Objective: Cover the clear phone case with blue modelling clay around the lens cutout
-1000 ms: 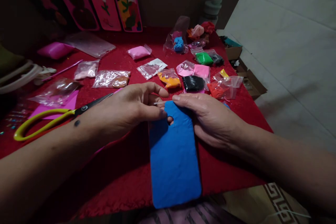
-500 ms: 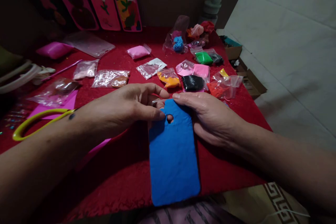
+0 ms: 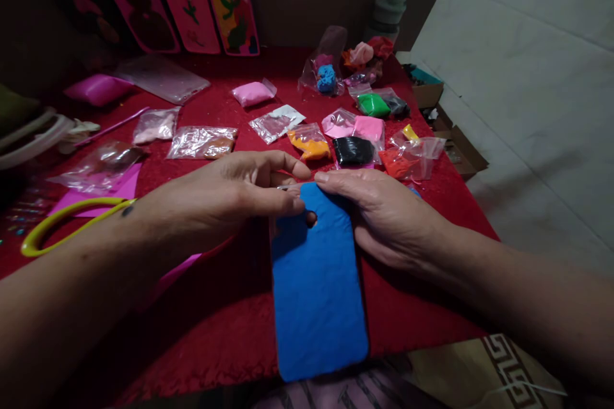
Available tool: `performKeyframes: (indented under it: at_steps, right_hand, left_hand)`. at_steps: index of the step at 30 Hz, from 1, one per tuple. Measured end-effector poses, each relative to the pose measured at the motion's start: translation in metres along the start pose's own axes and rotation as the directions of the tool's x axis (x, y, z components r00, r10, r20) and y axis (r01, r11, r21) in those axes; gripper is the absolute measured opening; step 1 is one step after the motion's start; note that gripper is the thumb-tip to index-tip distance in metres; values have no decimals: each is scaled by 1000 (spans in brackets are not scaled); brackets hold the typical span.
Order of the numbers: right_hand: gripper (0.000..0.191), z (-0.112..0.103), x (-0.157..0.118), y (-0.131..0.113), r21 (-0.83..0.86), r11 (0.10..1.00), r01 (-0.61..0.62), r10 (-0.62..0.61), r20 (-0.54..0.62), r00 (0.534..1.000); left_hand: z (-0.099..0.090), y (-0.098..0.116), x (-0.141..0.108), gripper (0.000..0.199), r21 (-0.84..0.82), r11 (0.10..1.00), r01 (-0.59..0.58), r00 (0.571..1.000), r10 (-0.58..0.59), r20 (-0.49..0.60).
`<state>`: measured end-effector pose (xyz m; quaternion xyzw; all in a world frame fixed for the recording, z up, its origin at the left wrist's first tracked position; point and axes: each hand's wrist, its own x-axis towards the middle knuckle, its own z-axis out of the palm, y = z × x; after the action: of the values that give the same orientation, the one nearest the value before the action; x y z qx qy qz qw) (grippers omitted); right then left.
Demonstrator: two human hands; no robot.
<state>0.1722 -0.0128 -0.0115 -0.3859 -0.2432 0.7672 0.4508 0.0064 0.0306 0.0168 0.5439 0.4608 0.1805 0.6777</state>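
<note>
Blue panel, top end held
Left hand: grip clamped on the panel's upper left; right hand: clamped on its upper right.

Red cloth bare either side of blue panel; room for a hand there. Beyond left hand: brown packet in the way. Beyond right hand: black packet, orange packet just beside it, barring straight reach. Left: yellow scissor handle, partly hidden by left forearm

No words, labels, brands, numbers or signs can be read.
</note>
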Motion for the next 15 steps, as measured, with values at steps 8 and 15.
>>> performKeyframes:
  at_steps: [8,15]
  right_hand:
    - [17,-1,1,0,-72,997,7,-9,-30,1000]
    - [16,-4,0,0,-89,996,31,-36,-58,998]
  left_hand:
    - [1,-2,3,30,13,1000,0,1000,0,-18]
    - [-6,5,-2,27,106,994,27,999,-24,-28]
